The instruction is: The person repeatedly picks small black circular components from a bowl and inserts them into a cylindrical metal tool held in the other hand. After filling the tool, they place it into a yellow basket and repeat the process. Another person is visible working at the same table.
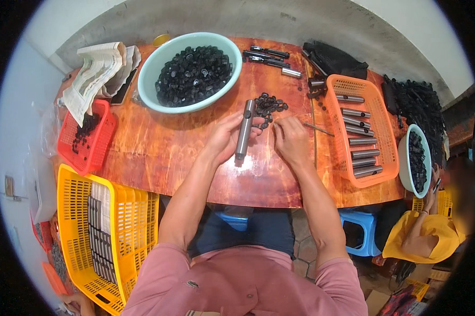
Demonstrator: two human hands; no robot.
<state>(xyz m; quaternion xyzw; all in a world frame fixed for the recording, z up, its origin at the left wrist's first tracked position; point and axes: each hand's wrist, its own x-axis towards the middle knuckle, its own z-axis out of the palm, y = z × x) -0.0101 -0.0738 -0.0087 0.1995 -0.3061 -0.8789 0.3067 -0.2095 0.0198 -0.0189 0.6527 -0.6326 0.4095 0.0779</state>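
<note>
My left hand [226,138] is closed around a grey metal tube [244,134], held upright over the table. The tube has a small black piece on its side near the top and a narrower lower end. My right hand [294,141] rests just right of it with fingers curled together at the table; whatever they pinch, if anything, is too small to make out. Between and beyond both hands lies a loose pile of small black oval parts [269,104], close to the fingertips of each.
A pale green basin [142,89] of black parts stands behind. An orange basket [386,131] with several metal tubes is right, a red basket [69,129] and yellow crate [71,221] left. A thin rod [319,129] lies nearby. Another person [422,239] sits far right.
</note>
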